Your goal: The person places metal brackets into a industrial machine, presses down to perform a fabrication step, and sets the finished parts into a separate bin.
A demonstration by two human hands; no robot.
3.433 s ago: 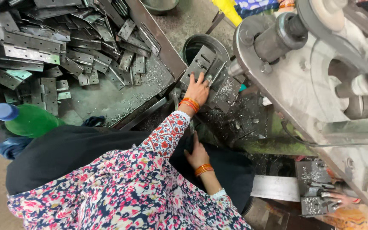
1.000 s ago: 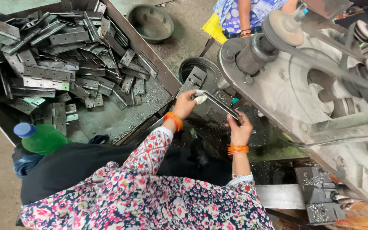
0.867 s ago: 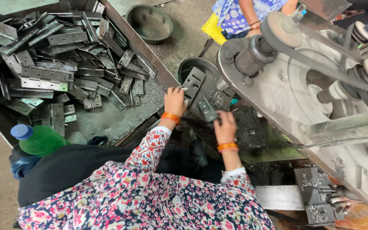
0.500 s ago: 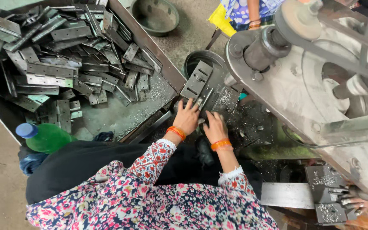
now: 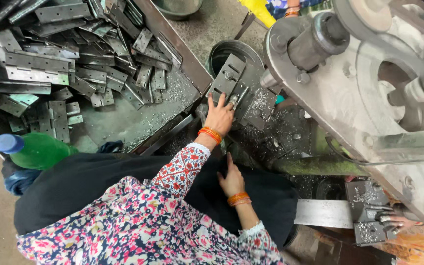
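Reaching up at frame centre, the left hand (image 5: 219,115) lies spread, fingers extended, on the metal plates (image 5: 231,81) stacked beside the press (image 5: 349,93); it presses on them rather than gripping. Half a second ago both hands sat side by side at this stack. The right hand (image 5: 231,180) has since dropped to lower centre and now rests flat on the dark cloth (image 5: 123,181) across the lap, fingers loosely open, holding nothing. A second ago it helped lift a long plate above the stack; that plate now appears to lie with the others, so the placing seems complete and only the steadying contact of the left hand remains.

Upper left: a tray (image 5: 123,122) of loose hinge plates (image 5: 40,64), well apart from either hand. Left edge: a green bottle (image 5: 35,149) with a blue cap, lying against the cloth. Metal filings cover the bed just right of the stack. Lower right: another person's hand (image 5: 398,223) at a smaller block of parts.
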